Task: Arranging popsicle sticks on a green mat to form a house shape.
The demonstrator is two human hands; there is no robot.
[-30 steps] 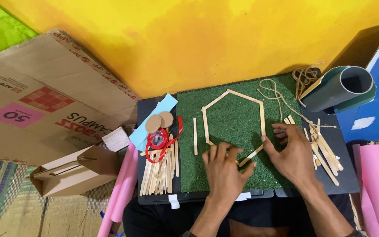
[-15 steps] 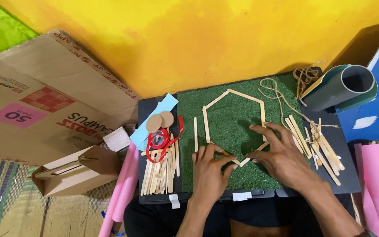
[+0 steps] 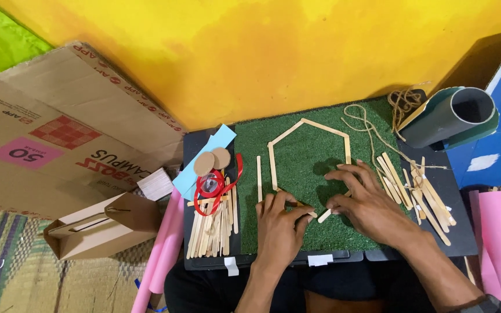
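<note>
Head view shows both hands working low on a square of green artificial turf (image 3: 302, 174) that lies on a dark desk (image 3: 459, 232) in the middle of the frame. On the turf sits a house-shaped outline of pale wooden craft sticks (image 3: 308, 124), with a peaked top and 2 upright sides; its bottom edge is where the hands meet.

The left hand (image 3: 279, 223) presses down at the lower left corner of the outline, its fingers (image 3: 288, 203) curled and pinching a short pale stick piece (image 3: 305, 210), likely so the joint stays put. The right hand (image 3: 366, 203) lies flat and spread over the lower right corner, fingertips resting on another short stick piece (image 3: 324, 215) that points diagonally out from under it; whether it grips that piece or only steadies it, I cannot tell. A single loose stick (image 3: 258, 177) lies upright just left of the outline.

At centre left lie a heap of spare wooden sticks (image 3: 213, 223), a red ribbon (image 3: 218, 185), 2 round cardboard discs (image 3: 213, 159) and a light blue paper strip (image 3: 204, 162). At right are more scattered sticks (image 3: 421, 194), brown twine (image 3: 378, 133) trailing across the turf's corner, and a dark green rolled tube (image 3: 456, 116). Flattened cardboard boxes (image 3: 47, 139) fill the left of the frame, with pink paper rolls (image 3: 160, 249) below. Nothing crowds the hands except the twine near the right one.
</note>
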